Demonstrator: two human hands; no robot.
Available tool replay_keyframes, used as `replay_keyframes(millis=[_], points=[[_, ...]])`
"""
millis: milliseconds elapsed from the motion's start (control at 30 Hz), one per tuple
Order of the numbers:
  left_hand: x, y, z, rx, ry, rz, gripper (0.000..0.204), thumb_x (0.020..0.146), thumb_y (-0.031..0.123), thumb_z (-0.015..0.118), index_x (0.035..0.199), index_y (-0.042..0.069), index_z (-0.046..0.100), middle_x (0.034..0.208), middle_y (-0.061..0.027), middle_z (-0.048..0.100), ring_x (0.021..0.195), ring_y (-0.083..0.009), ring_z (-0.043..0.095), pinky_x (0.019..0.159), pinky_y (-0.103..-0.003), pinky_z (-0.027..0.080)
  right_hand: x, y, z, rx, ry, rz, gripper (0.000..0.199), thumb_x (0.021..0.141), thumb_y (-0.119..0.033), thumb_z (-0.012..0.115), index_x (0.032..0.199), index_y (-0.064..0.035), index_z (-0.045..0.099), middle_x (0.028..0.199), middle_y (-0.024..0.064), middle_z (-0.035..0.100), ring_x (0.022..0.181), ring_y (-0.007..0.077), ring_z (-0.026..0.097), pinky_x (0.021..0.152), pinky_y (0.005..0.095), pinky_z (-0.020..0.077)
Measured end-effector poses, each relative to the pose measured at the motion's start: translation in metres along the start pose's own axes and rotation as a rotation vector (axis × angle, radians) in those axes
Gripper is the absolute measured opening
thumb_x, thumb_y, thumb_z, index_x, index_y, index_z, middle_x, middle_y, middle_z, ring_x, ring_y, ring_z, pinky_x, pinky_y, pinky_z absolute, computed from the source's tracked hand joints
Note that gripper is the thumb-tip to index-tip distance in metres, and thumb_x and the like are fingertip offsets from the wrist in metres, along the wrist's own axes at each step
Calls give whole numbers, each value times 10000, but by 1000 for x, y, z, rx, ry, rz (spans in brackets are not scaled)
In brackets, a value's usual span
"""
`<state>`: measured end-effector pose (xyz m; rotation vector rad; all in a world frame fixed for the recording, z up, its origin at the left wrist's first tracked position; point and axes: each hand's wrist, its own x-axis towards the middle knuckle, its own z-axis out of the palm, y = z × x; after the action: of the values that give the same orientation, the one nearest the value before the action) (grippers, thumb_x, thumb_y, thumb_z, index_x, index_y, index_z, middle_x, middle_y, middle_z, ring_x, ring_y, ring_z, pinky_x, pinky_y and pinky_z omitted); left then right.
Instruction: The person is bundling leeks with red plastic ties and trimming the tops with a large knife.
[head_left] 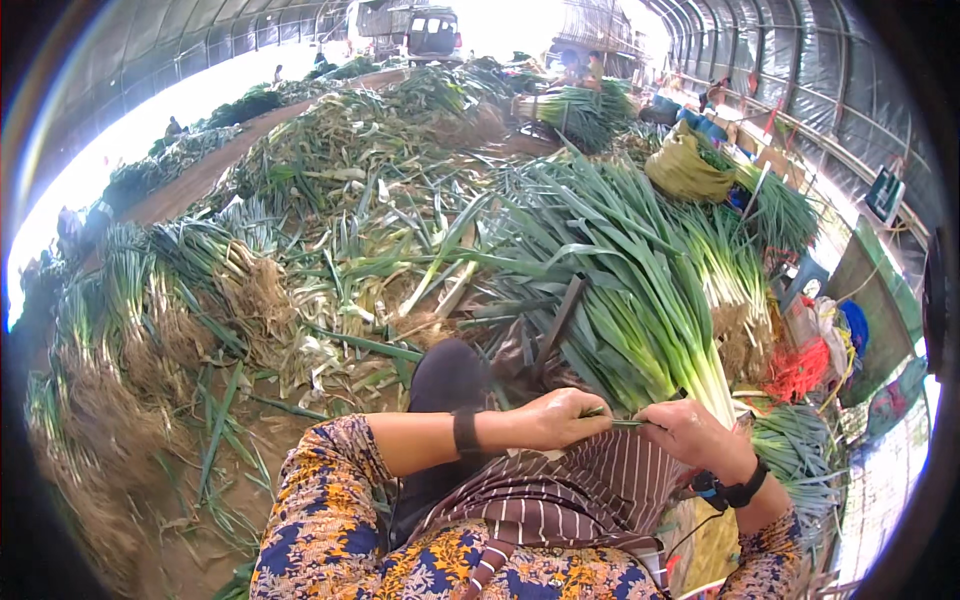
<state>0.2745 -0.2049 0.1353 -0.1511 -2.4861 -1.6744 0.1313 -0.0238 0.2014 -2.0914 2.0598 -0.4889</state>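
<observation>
While heaps of cut greens fill a long plastic-covered tunnel, a person seated at the lower centre of the frame works a thin green leaf strip [625,423] between both hands. The left hand [560,415] is clenched around one end of the strip, and the right hand [690,432] pinches the other end just beside it, the two hands almost touching above a striped apron [590,490]. Both wrists carry dark bands, and the sleeves are of a blue and orange floral print. Directly above the hands lies a large pile of green onions [630,290], white stems pointing toward the person. A trimmed heap with dry roots [250,290] spreads across the left of the frame. A yellow sack [680,170] sits at the upper right, near orange netting [800,368] at the right edge.
</observation>
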Motion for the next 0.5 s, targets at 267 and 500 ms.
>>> replay_keyframes(millis=[267,500], points=[[-12,-19,-38,61,0,121,213,890,203,555,938,12,634,758,-33,633,719,-76,548,667,-264,469,-3,-6,-16,120,-2,114,104,853,-123,553,838,-31,599,677,149,568,597,287,564,564,333,452],[-20,-17,-120,302,220,188,146,817,128,593,925,55,658,686,-41,613,629,-71,528,559,-239,442,38,-12,-42,117,78,12,156,886,-101,475,841,-16,598,623,46,494,586,110,437,551,265,385]])
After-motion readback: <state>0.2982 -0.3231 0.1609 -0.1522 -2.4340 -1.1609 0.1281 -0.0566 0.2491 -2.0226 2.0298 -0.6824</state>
